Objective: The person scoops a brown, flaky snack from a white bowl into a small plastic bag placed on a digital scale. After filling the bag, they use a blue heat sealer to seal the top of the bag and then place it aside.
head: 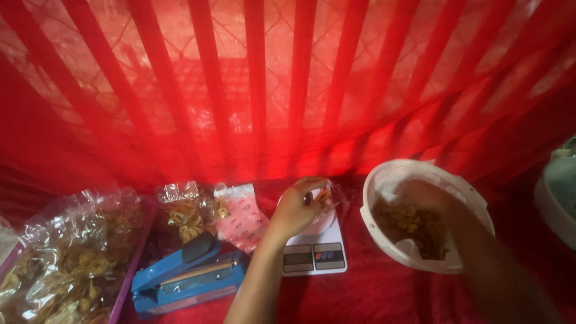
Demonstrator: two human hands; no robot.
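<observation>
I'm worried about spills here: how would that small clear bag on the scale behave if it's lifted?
The small clear bag, held by the left hand over the scale, looks like thin crinkly film, so probably floppy and light. Its mouth seems open, so tilting may spill chips. The chips likely break if squeezed.

A blue heat sealer (189, 277) lies beside filled clear snack bags (72, 252) before a red curtain (258, 84).
</observation>
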